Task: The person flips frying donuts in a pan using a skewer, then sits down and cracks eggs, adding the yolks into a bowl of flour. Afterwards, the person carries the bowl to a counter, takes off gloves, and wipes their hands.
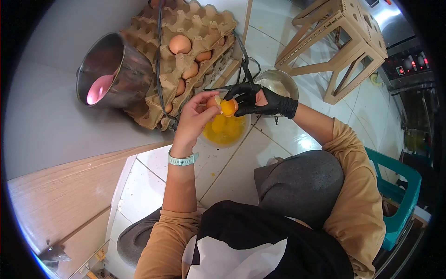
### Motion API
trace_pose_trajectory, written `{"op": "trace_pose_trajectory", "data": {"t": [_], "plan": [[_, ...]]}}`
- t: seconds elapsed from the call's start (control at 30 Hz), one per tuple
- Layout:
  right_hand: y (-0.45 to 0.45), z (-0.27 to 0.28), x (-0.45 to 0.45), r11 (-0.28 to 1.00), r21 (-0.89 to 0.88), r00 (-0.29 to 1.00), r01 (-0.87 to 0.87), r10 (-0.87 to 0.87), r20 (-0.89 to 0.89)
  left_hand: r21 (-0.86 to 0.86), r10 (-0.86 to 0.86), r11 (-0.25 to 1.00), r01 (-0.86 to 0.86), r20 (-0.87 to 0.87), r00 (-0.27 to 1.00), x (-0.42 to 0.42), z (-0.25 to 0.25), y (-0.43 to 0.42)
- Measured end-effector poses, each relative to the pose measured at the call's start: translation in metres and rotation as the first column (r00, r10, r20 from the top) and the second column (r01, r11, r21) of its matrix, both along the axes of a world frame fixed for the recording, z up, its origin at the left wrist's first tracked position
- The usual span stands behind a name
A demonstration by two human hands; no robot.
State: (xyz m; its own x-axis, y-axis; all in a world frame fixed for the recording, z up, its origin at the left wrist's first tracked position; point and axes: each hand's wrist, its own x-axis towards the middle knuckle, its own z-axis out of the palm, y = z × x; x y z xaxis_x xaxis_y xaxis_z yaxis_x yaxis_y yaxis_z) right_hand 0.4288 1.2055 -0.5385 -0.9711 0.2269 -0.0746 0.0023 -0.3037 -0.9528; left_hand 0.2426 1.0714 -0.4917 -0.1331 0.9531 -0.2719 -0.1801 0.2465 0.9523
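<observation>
Over a bowl (248, 129) of yellow egg, my two hands hold a cracked egg split in halves. My bare left hand (196, 116), with a pale watch strap on the wrist, pinches one brown eggshell half (213, 101). In a black glove, my right hand (267, 100) grips the other half, where an orange egg yolk (229, 108) shows. The two halves are close together, nearly touching. Beyond my right hand a metal bowl (293, 83) with pale contents sits on the floor, partly hidden by the glove.
Stacked cardboard egg trays (200, 18) hold several brown eggs (180, 44) at upper left. Beside them a metal pot (134, 69) lies tilted, a pink object inside. A black cable (159, 56) crosses the trays. A brown stool (332, 51) stands on the tiles at upper right.
</observation>
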Motion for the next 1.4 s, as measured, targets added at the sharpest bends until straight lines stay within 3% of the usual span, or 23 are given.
{"op": "trace_pose_trajectory", "data": {"t": [0.1, 0.27, 0.4, 0.53, 0.6, 0.7, 0.9, 1.1, 1.4], "plan": [[-0.003, 0.002, 0.000, 0.999, 0.015, 0.999, 0.038, -0.038, -0.037, -0.004, 0.005, 1.000, -0.005, -0.001, 1.000, 0.001, 0.006, 0.000], [-0.003, 0.006, 0.000, 0.992, 0.098, 0.991, 0.083, -0.071, -0.116, -0.028, 0.011, 0.999, -0.016, -0.180, 0.984, 0.003, 0.013, -0.002], [-0.001, 0.010, 0.002, 0.994, 0.065, 0.992, 0.085, -0.079, -0.096, 0.005, -0.008, 1.000, 0.010, -0.325, 0.946, 0.000, 0.007, -0.003], [0.001, 0.010, 0.004, 0.990, 0.086, 0.990, 0.116, -0.108, -0.090, 0.013, -0.001, 1.000, 0.017, -0.747, 0.665, 0.007, 0.015, -0.007], [0.003, 0.008, 0.005, 0.986, 0.106, 0.989, 0.125, -0.115, -0.097, 0.073, 0.044, 0.997, 0.039, -0.868, 0.495, 0.012, 0.023, -0.009], [0.005, 0.007, 0.005, 0.984, 0.127, 0.989, 0.126, -0.115, -0.090, 0.163, 0.122, 0.982, 0.091, -0.930, 0.347, 0.016, 0.027, -0.009], [0.006, 0.010, 0.007, 0.980, 0.150, 0.990, 0.133, -0.124, -0.067, 0.291, 0.195, 0.914, 0.284, -0.927, 0.321, 0.013, 0.029, -0.001], [0.005, 0.018, 0.008, 0.975, 0.168, 0.988, 0.148, -0.138, -0.073, 0.443, 0.300, 0.863, 0.244, -0.836, 0.458, 0.013, 0.037, 0.001], [0.010, 0.024, 0.007, 0.950, 0.250, 0.982, 0.187, -0.171, -0.082, 0.408, 0.242, 0.901, 0.146, -0.753, 0.611, 0.006, 0.017, 0.001]]}}
